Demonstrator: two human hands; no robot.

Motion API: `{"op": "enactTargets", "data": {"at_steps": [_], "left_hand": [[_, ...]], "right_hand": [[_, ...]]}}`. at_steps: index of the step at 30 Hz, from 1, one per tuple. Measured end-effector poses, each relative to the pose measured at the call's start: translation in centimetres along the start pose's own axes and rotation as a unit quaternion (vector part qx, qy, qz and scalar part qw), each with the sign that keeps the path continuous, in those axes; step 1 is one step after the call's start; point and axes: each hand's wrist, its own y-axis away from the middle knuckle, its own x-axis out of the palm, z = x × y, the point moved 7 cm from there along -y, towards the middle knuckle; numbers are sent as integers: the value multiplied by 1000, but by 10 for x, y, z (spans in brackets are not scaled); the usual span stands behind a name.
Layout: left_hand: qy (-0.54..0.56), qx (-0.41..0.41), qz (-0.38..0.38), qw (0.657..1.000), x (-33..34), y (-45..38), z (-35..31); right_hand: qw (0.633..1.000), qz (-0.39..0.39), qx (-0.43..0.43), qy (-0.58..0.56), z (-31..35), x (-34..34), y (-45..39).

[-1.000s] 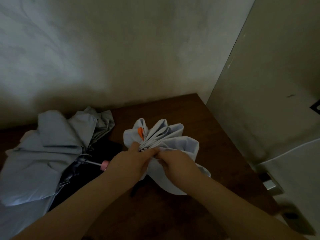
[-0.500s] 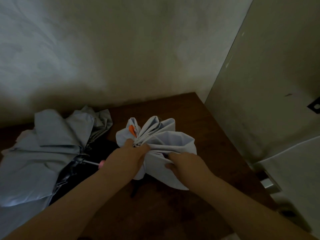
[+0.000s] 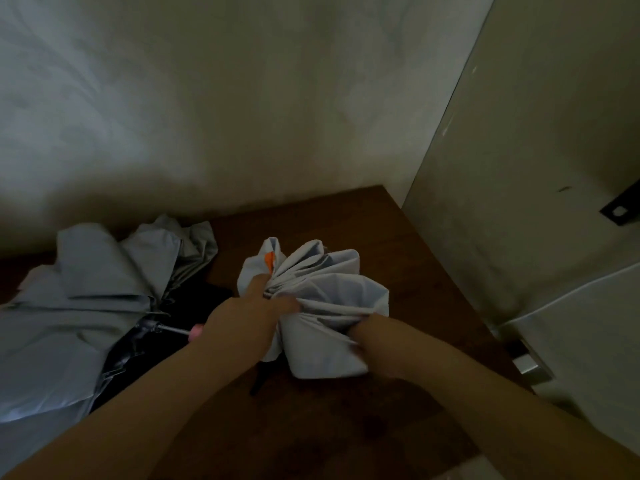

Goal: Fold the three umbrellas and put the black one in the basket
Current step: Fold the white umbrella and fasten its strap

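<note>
Lying at the left on the tabletop (image 3: 398, 237), a grey umbrella (image 3: 79, 299) sprawls over something black (image 3: 145, 358), perhaps the black umbrella. The left hand (image 3: 242, 323) pinches the white umbrella (image 3: 325, 292) by its gathered pleats; the right hand (image 3: 377, 337) grips its lower folds.

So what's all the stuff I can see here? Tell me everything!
white umbrella: one, white with an orange tag, middle of the table, bunched in both hands
grey umbrella: one, pale grey, crumpled at the table's left, with a pink tip
black umbrella: one, black, partly under the grey one
table: one, dark brown wood
wall: one, whitish, behind the table
door: one, pale, at right
left hand: one, gripping the white pleats
right hand: one, gripping the white fabric
</note>
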Motion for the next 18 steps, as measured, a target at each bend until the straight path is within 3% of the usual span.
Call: {"op": "enactTargets", "data": {"at_steps": [3,8,12,15,18], "left_hand": [[9,10,7,1000,0,-3,-7],[16,-16,-13,1000,-2,-8,-1],[40,-18,-28,999,1,-12,0],[68,-40,-35,996,5,-15,14],[87,-58,-43,994,8,-18,30]], "right_hand": [[996,37,69,39,-18,2,0],[999,-34,-31,-12,3,-16,7],[996,6,19,87,-11,-10,8],[992,-126,-28,-1,-6,-33,27],[951,-306,-2,-45,-26,-52,47]]}}
